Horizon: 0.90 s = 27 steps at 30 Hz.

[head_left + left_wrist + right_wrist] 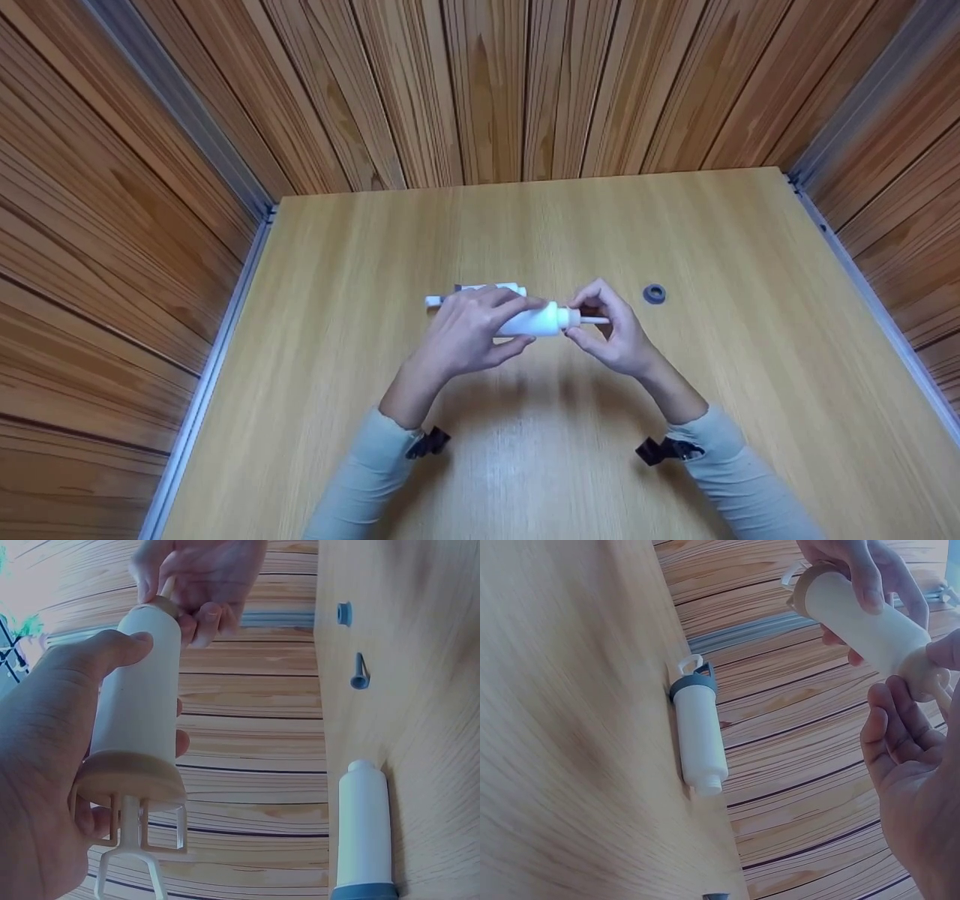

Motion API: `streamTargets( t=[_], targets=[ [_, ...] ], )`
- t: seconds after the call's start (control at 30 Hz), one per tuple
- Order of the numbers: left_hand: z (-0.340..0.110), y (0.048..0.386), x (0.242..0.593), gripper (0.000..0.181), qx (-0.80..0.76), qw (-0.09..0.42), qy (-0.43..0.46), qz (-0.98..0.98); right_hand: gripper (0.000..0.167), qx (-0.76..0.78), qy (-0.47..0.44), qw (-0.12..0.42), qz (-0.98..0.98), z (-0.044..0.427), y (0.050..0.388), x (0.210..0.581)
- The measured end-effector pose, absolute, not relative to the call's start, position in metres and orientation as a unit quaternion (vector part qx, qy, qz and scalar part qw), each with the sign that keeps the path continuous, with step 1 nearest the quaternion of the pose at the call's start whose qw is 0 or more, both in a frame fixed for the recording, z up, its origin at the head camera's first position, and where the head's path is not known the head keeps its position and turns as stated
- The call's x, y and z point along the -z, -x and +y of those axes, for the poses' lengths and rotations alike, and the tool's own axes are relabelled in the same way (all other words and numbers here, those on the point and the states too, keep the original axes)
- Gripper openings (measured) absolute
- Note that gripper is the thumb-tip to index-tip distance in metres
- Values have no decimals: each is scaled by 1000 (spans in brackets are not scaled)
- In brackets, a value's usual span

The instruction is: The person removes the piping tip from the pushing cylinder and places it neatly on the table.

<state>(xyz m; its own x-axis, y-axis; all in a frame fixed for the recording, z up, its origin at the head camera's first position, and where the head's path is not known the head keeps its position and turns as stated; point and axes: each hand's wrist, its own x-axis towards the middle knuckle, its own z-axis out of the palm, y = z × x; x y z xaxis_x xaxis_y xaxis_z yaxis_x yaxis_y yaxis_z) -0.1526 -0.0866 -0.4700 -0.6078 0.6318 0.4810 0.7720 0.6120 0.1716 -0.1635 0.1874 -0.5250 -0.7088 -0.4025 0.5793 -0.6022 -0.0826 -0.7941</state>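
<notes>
A white icing syringe [531,321] with a beige finger-grip cap [129,778] and a white plunger handle [133,859] is held above the table. My left hand [471,324] grips its barrel, thumb along one side. At the barrel's tip, my right hand [609,330] pinches the beige collar [921,673], from which a thin pale nozzle [595,320] sticks out. Below, on the table, lies a second white syringe [701,736] with a dark grey cap [694,686]; in the head view the left hand partly covers it.
On the wooden table [330,315] lie a dark grey ring [654,294] and, seen in the left wrist view, a small grey nozzle [361,675]. Wood-plank walls [487,90] with metal corner strips [214,322] stand around the table's back and sides.
</notes>
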Motion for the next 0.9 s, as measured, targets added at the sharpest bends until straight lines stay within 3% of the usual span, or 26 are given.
streamTargets(
  t=[0.9],
  targets=[
    [-92,154,481,45,197,194,391,-878,35,-658,-388,86,-640,198,166,526]
  ],
)
